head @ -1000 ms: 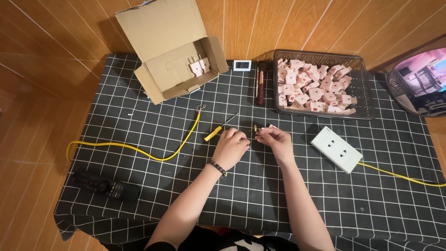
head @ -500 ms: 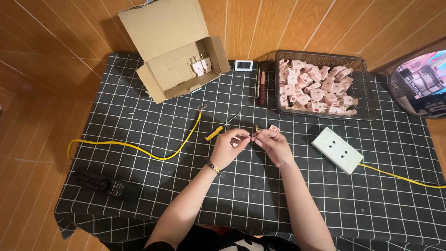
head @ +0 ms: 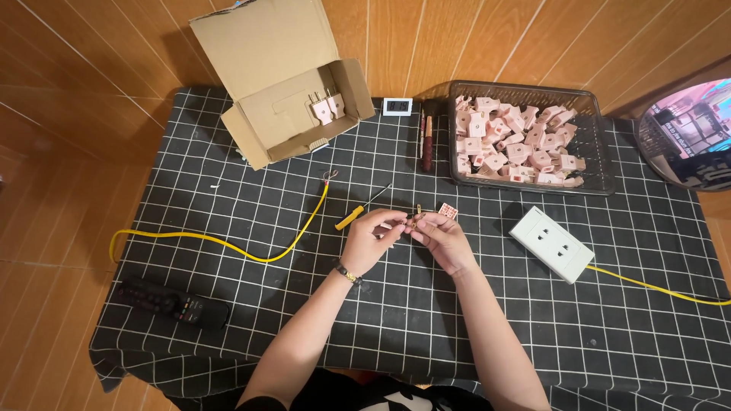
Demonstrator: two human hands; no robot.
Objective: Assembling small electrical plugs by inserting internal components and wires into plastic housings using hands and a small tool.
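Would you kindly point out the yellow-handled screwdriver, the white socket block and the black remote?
Yellow-handled screwdriver (head: pixel 349 221), head view, on its yellow handle.
White socket block (head: pixel 552 243), head view, middle of its top face.
Black remote (head: pixel 171 303), head view, middle of its body.

Worktop (head: pixel 228 304) covered by a black cloth with white grid, wood-panel floor all round it. Back left: open cardboard box (head: pixel 282 84), flaps up, two pink plugs inside. Back centre: small white digital display (head: pixel 397 106), dark red pen-like tools (head: pixel 428 137) just beside it. Back right: dark mesh basket (head: pixel 601 164) full of pink plug parts. White socket block (head: pixel 551 243) at right, its yellow lead running off the right edge. Yellow cable (head: pixel 228 243) snakes across the left half, bare end near centre. Yellow-handled screwdriver (head: pixel 352 218) mid-cloth. Small pink plug piece (head: pixel 448 211) near centre. Black remote (head: pixel 173 303) front left.
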